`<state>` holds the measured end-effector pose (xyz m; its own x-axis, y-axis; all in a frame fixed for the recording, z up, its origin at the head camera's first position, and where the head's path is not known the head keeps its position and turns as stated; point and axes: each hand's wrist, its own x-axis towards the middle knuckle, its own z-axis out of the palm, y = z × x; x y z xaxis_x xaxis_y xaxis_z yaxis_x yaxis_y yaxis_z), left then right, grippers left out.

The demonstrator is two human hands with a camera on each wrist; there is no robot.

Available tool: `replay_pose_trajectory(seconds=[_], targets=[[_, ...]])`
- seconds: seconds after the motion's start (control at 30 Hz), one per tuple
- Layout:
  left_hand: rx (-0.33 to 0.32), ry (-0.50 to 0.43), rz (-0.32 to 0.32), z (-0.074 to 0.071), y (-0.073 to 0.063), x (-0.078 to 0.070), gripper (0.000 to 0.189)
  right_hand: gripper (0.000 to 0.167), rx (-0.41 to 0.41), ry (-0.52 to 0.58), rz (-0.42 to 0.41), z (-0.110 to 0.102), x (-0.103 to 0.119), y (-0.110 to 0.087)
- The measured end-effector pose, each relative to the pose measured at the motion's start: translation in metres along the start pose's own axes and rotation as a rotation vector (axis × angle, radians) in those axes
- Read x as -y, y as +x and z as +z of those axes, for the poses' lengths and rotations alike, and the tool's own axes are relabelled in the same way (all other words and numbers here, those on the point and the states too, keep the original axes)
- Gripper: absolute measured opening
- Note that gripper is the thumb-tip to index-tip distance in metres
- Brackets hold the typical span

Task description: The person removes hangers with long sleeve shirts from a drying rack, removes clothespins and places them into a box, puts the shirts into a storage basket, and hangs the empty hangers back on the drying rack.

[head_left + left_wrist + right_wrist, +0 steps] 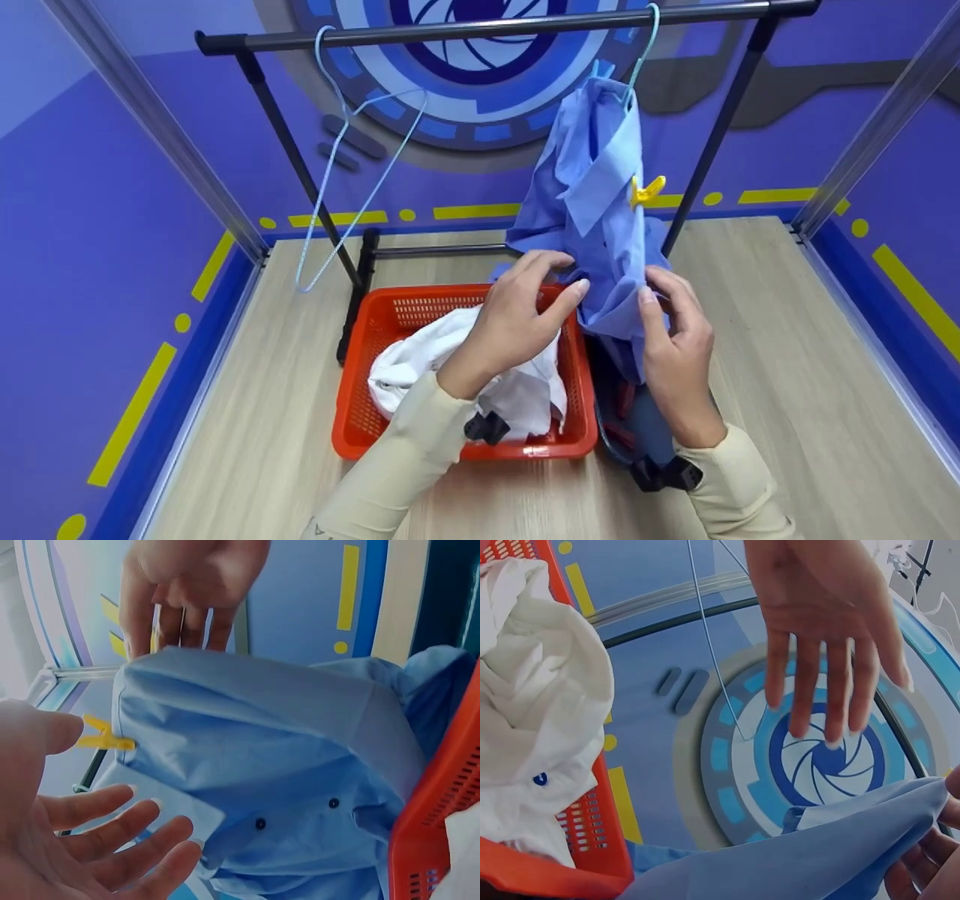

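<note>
A blue button-up shirt (600,217) hangs from a light blue hanger (649,56), with a yellow clothespin (646,191) clipped near its collar. My right hand (679,337) pinches the shirt's right edge between thumb and fingers, below the clothespin. In the left wrist view that right hand (191,585) shows at the top, its fingers partly behind the fabric. My left hand (517,319) hovers beside the shirt over a red basket (352,397), fingers spread and holding nothing. Dark buttons (260,823) run down the shirt front.
White clothing (420,352) lies in the basket. A bare light blue hanger (330,172) hangs at left on the dark rack bar (480,30). A dark bin (645,420) with red items stands right of the basket, partly under the shirt. Printed panels (90,225) enclose the wooden table.
</note>
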<state>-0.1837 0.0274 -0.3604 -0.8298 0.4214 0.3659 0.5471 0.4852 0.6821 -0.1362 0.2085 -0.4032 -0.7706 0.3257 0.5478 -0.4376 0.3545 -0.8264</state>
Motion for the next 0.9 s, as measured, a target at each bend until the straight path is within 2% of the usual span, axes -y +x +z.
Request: replay_pose_trajectory(seconds=[0.13, 0.3, 0.63, 0.9], targets=[[0.021, -0.034, -0.030, 0.004, 0.006, -0.003, 0.044, 0.029, 0.009, 0.000, -0.040, 0.006, 0.001, -0.002], [0.036, -0.083, -0.067, 0.010, 0.014, -0.007, 0.054, 0.030, 0.041, -0.009, -0.047, 0.012, 0.003, -0.006], [0.020, -0.117, -0.189, 0.016, 0.029, -0.016, 0.073, 0.035, 0.109, -0.032, -0.078, 0.025, 0.004, -0.013], [0.008, -0.132, -0.255, 0.016, 0.034, -0.016, 0.074, 0.037, 0.163, -0.081, -0.116, 0.036, 0.003, -0.018]])
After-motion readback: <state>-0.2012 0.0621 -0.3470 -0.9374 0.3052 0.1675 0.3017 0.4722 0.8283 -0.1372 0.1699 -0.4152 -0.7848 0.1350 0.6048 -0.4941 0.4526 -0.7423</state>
